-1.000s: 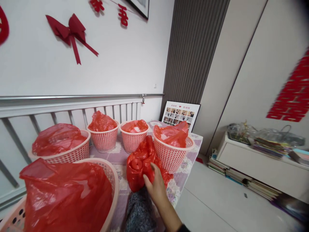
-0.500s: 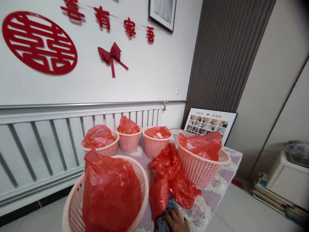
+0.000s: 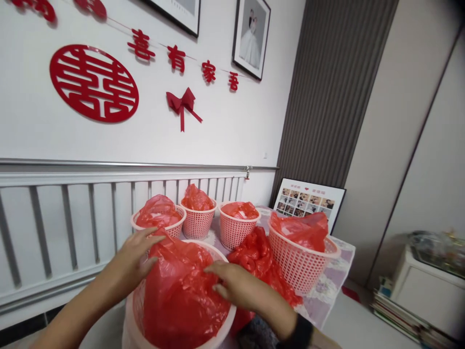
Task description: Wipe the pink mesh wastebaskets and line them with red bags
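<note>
A pink mesh basket (image 3: 131, 325) stands nearest me, filled with a red plastic bag (image 3: 181, 295). My left hand (image 3: 136, 254) rests on the bag's left top, fingers spread. My right hand (image 3: 232, 286) lies on the bag's right side, fingers stretched toward the left; a dark band shows at its wrist. Neither hand grips anything. A loose heap of red plastic bags (image 3: 259, 257) lies on the table just right of the near basket.
Several more pink baskets with red bags stand behind: one (image 3: 160, 220), another (image 3: 198, 215), a third (image 3: 240, 223) and a larger one (image 3: 301, 254). A white radiator rail (image 3: 72, 194) runs along the left. A photo board (image 3: 308, 201) leans behind the table; low white cabinet (image 3: 425, 281) at right.
Both hands have come up onto the red bag in the near basket; before, only the right hand showed, low by the loose bags. The view has tilted up and left.
</note>
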Action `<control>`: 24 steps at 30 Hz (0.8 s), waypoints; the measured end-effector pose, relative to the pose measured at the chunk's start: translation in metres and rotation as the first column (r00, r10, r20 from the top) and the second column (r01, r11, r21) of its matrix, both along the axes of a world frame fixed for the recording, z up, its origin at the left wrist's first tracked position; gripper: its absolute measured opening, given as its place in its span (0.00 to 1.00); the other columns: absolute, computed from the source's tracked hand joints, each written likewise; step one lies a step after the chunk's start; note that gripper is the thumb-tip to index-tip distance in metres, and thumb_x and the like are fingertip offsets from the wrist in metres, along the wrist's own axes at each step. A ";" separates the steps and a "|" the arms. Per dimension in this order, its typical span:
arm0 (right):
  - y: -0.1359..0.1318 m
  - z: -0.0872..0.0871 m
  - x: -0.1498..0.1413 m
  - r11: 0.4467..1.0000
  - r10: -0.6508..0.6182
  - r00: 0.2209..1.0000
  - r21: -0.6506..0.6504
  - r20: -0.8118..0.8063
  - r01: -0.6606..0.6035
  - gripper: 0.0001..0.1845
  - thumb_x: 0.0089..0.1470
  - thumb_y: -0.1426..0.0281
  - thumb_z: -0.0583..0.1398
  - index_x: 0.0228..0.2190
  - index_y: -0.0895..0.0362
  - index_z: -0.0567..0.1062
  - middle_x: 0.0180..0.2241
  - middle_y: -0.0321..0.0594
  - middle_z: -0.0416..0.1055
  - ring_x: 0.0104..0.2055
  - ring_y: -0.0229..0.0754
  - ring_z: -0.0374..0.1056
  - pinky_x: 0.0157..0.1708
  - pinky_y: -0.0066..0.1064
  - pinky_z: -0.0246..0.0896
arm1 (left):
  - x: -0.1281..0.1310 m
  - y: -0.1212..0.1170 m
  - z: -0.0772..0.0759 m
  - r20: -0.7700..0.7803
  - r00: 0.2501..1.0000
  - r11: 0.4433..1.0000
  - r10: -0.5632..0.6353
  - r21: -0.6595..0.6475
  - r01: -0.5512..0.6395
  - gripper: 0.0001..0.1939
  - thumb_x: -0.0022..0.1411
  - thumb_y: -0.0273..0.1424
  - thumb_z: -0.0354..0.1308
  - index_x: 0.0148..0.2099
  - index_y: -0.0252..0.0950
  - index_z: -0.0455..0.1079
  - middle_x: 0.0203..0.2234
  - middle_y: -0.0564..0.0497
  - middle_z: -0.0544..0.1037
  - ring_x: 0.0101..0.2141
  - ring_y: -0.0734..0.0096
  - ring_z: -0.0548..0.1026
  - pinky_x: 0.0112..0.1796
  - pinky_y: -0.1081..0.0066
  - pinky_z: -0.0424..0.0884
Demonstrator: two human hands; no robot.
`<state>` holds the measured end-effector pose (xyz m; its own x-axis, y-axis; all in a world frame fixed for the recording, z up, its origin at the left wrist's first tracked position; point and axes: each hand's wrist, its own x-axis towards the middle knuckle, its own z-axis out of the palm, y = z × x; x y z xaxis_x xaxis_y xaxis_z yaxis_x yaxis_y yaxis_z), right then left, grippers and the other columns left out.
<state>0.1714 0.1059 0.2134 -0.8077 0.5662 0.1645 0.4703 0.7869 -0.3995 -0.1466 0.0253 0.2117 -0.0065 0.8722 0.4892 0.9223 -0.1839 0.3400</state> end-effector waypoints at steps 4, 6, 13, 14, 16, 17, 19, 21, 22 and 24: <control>0.007 -0.004 -0.042 0.994 0.073 0.954 0.059 0.290 -0.094 0.35 0.47 0.79 0.68 0.57 0.51 0.74 0.55 0.46 0.77 0.52 0.52 0.76 0.53 0.35 0.70 | 0.006 0.060 0.006 -0.239 0.971 0.960 -0.023 -0.276 -0.045 0.36 0.49 0.17 0.56 0.61 0.40 0.72 0.71 0.34 0.56 0.70 0.34 0.53 0.64 0.37 0.57; 0.009 -0.012 -0.049 0.993 0.050 0.922 0.078 0.385 -0.087 0.37 0.42 0.81 0.70 0.54 0.49 0.76 0.49 0.44 0.81 0.45 0.51 0.78 0.45 0.33 0.73 | 0.001 0.071 0.001 -0.218 0.975 0.955 -0.043 -0.295 -0.024 0.28 0.48 0.16 0.56 0.52 0.37 0.78 0.68 0.31 0.61 0.67 0.31 0.57 0.60 0.35 0.61; 0.036 -0.013 -0.027 0.996 -0.083 0.994 0.019 0.068 0.082 0.11 0.36 0.82 0.66 0.21 0.54 0.75 0.25 0.38 0.77 0.32 0.47 0.73 0.37 0.35 0.67 | -0.037 0.061 0.003 0.053 0.988 0.970 -0.148 -0.185 0.155 0.15 0.59 0.27 0.48 0.35 0.41 0.78 0.55 0.46 0.78 0.58 0.60 0.73 0.60 0.59 0.67; 0.041 -0.006 -0.022 0.994 -0.110 0.992 -0.008 -0.064 0.109 0.09 0.39 0.80 0.65 0.21 0.54 0.73 0.25 0.38 0.76 0.33 0.46 0.72 0.39 0.35 0.66 | -0.043 0.058 0.003 0.102 0.986 0.976 -0.131 -0.163 0.146 0.15 0.59 0.29 0.48 0.37 0.41 0.77 0.56 0.47 0.78 0.59 0.60 0.72 0.61 0.59 0.66; 0.053 0.008 -0.010 0.986 -0.169 0.949 -0.047 -0.265 0.163 0.03 0.48 0.74 0.60 0.26 0.54 0.72 0.30 0.38 0.76 0.36 0.44 0.71 0.41 0.35 0.65 | -0.056 0.053 0.002 0.188 0.978 0.983 -0.094 -0.137 0.120 0.16 0.61 0.32 0.47 0.39 0.41 0.77 0.58 0.48 0.76 0.60 0.59 0.71 0.60 0.59 0.67; 0.059 0.015 -0.004 0.978 -0.208 0.916 -0.064 -0.342 0.198 0.03 0.52 0.72 0.57 0.29 0.54 0.71 0.32 0.39 0.75 0.37 0.43 0.70 0.41 0.34 0.65 | -0.061 0.051 0.000 0.224 0.971 0.984 -0.084 -0.133 0.116 0.16 0.62 0.34 0.47 0.40 0.41 0.77 0.58 0.47 0.77 0.59 0.59 0.72 0.60 0.60 0.68; 0.068 0.024 0.010 0.955 -0.296 0.827 -0.139 -0.479 0.261 0.08 0.57 0.68 0.51 0.34 0.54 0.69 0.34 0.38 0.72 0.35 0.41 0.69 0.37 0.33 0.66 | -0.070 0.047 -0.004 0.303 0.950 0.981 -0.076 -0.148 0.126 0.15 0.63 0.36 0.49 0.40 0.41 0.76 0.52 0.48 0.80 0.54 0.59 0.76 0.59 0.59 0.69; 0.070 0.027 0.025 0.931 -0.364 0.757 -0.226 -0.543 0.286 0.10 0.58 0.63 0.50 0.36 0.54 0.68 0.31 0.37 0.71 0.30 0.40 0.67 0.32 0.33 0.65 | -0.074 0.042 -0.007 0.392 0.918 0.973 -0.065 -0.179 0.145 0.13 0.63 0.36 0.50 0.40 0.40 0.74 0.47 0.48 0.82 0.50 0.58 0.78 0.58 0.56 0.70; 0.069 0.027 0.032 0.923 -0.383 0.741 -0.262 -0.552 0.283 0.11 0.57 0.61 0.52 0.36 0.55 0.68 0.30 0.36 0.71 0.29 0.40 0.68 0.31 0.33 0.66 | -0.075 0.039 -0.007 0.436 0.898 0.968 -0.060 -0.194 0.159 0.13 0.63 0.36 0.50 0.42 0.39 0.74 0.49 0.47 0.82 0.50 0.57 0.78 0.57 0.55 0.70; 0.061 0.028 0.046 0.919 -0.371 0.756 -0.333 -0.539 0.214 0.16 0.54 0.58 0.58 0.40 0.56 0.71 0.32 0.39 0.76 0.33 0.44 0.73 0.35 0.36 0.69 | -0.072 0.032 -0.002 0.491 0.870 0.956 -0.041 -0.234 0.177 0.19 0.62 0.38 0.53 0.53 0.38 0.70 0.58 0.43 0.76 0.55 0.54 0.75 0.58 0.55 0.70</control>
